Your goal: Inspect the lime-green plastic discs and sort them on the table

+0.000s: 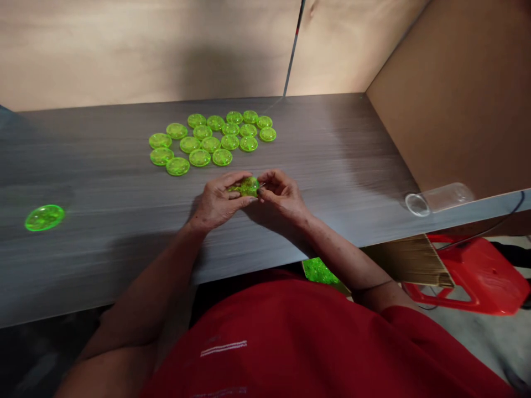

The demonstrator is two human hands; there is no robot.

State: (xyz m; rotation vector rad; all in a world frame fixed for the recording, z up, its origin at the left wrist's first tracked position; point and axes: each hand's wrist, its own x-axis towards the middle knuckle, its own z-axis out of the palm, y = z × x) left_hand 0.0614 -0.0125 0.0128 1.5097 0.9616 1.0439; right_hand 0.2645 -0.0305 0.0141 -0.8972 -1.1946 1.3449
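Observation:
Over the middle of the table, a translucent bright-green domed piece (249,187) is held between my two hands. My left hand (218,200) is closed round its left side, thumb below and fingers above. At its right edge, the fingertips of my right hand (284,193) pinch close; a thin, shiny sliver shows there, too small to name. Beyond my hands lie several round green translucent discs (211,144) in loose rows. One more green disc (45,217) sits apart at the far left.
A clear plastic cylinder (450,197) lies on its side at the table's right edge. Wooden panels (145,50) wall the back and right. Below the front edge stands a cardboard box (409,260) beside green pieces (319,271) and a red plastic stool (485,276).

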